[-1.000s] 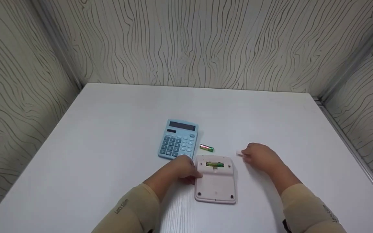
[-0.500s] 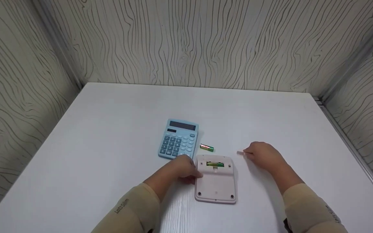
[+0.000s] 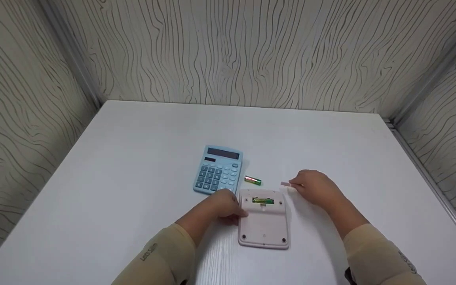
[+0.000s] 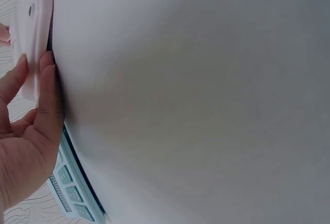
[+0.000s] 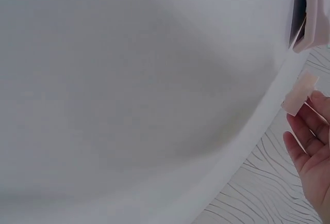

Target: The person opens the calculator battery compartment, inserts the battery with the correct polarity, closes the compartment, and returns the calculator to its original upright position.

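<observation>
A pink calculator (image 3: 263,225) lies face down on the white table, its battery slot uncovered with a green battery (image 3: 263,201) inside. My left hand (image 3: 226,206) grips its left edge, thumb on the back and fingers at the side, as the left wrist view also shows. Between thumb and fingers my right hand (image 3: 317,189) pinches a small pale pink battery cover (image 5: 300,94), held off the calculator's upper right corner. Beyond the calculator's top edge lies a loose red and green battery (image 3: 253,180).
A blue calculator (image 3: 220,168) lies face up behind my left hand, close to the pink one. The white table (image 3: 152,138) reaches back to a wood-grain patterned wall (image 3: 228,51), with similar panels at both sides.
My right hand has moved a little left and away from me with the battery cover, closer to the pink calculator, and the cover has turned. The left hand keeps its place.
</observation>
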A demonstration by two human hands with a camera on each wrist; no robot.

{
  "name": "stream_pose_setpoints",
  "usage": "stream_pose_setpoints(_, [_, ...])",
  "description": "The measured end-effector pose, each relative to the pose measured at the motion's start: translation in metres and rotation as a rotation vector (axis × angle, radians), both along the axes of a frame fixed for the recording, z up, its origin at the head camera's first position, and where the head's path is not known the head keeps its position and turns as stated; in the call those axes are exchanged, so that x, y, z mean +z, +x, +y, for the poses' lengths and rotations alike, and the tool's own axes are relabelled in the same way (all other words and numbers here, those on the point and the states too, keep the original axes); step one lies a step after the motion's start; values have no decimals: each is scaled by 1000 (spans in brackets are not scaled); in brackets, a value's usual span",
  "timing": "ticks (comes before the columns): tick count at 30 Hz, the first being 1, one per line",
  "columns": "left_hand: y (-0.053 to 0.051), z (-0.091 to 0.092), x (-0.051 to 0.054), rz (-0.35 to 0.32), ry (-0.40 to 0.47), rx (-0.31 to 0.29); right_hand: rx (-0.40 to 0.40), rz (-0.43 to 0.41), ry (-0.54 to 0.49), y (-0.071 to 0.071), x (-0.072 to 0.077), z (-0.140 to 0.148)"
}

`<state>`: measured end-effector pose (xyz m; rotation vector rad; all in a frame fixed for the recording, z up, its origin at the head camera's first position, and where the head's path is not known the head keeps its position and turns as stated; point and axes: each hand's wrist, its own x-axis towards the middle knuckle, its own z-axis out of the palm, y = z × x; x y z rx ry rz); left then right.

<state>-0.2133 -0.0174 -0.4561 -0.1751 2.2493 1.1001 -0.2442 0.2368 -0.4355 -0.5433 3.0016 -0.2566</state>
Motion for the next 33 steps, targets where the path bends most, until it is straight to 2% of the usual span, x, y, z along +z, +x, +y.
stream_pose_setpoints(6, [1, 1, 2, -8, 11, 14, 9, -15, -24, 7, 7, -22])
stream_pose_setpoints(16, [-1, 1, -1, -13, 9, 16, 93, 11, -33, 20, 15, -49])
stream_pose_setpoints(23, [-1, 1, -1, 11, -9, -8, 120, 16, -30, 24, 11, -56])
stream_pose_setpoints(28, [-1, 1, -1, 2, -11, 0, 104, -24, -14, 25, 10, -61])
stream_pose_setpoints(33, [-2, 1, -1, -8, -16, 4, 116, -27, -6, 27, 10, -66])
